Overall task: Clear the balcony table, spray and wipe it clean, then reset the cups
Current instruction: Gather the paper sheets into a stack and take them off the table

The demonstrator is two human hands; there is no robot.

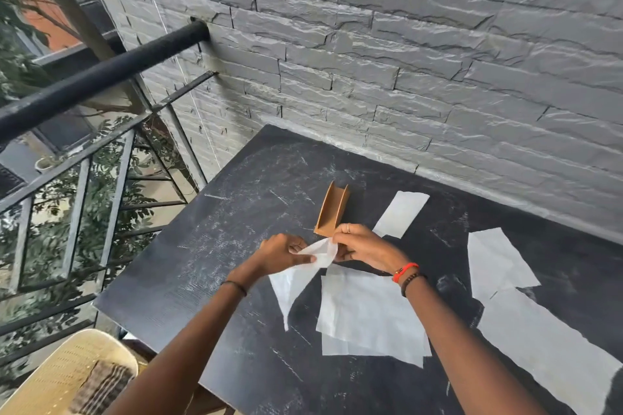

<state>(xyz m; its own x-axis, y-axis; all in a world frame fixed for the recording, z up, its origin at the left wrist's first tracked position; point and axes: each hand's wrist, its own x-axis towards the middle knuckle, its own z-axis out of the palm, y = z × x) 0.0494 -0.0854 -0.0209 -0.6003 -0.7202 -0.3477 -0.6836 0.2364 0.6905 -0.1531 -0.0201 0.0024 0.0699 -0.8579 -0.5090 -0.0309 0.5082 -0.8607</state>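
Now my left hand [283,253] and right hand [364,249] both pinch the thin paper [323,253] over the table [202,263]; it looks light, floppy and easy to tear, so holding its top edge softly seems best

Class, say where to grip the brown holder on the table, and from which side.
Pinch one upright wall of the brown holder near its far end, from above: it stands open-topped with thin walls, and the right hand sits at its near end.

no text, label or number can be read anywhere.
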